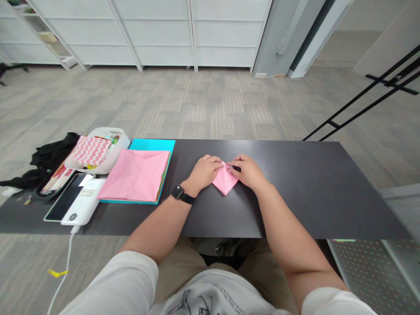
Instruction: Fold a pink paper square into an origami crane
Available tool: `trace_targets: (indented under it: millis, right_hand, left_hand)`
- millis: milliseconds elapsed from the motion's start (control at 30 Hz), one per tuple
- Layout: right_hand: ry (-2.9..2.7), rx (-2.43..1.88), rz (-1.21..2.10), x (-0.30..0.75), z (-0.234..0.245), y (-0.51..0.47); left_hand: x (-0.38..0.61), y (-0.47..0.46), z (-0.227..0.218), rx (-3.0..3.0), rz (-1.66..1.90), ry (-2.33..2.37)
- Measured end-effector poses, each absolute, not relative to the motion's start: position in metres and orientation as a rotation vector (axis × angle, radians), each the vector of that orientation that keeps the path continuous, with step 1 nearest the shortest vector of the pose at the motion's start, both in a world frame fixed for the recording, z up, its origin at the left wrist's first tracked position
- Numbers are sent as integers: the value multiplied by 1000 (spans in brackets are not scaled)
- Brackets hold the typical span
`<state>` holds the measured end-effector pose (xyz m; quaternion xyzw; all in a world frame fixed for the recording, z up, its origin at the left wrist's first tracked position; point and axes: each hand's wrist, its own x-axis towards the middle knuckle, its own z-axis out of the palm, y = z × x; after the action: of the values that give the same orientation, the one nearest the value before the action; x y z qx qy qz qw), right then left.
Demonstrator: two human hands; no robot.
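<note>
A small folded piece of pink paper [225,180] lies on the dark table [295,192], its lower corner pointing toward me. My left hand [204,171], with a black watch on the wrist, rests on the paper's upper left edge, fingers curled and pressing it. My right hand [247,170] presses the upper right edge, fingertips pinched close to the left hand's. Both hands meet at the top of the fold.
A stack of coloured paper sheets [136,176], pink on top and cyan below, lies to the left. Further left are a white basket [108,151] with patterned paper, a white power bank [84,202], a phone [65,197], a pencil case [54,179] and black cloth [49,153].
</note>
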<state>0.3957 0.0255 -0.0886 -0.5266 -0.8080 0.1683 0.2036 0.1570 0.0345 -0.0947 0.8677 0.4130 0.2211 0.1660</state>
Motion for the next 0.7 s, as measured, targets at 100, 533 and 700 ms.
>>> trace_targets:
  millis: [100, 533, 700]
  right_hand:
    - [-2316, -1520, 379, 394, -96, 27]
    - [-2448, -1597, 240, 396, -101, 22]
    - [-2487, -1588, 136, 401, -88, 13]
  left_hand:
    - [157, 31, -95, 2490, 584, 1183]
    - [153, 23, -94, 2465, 478, 1169]
    - [153, 23, -96, 2487, 452, 1170]
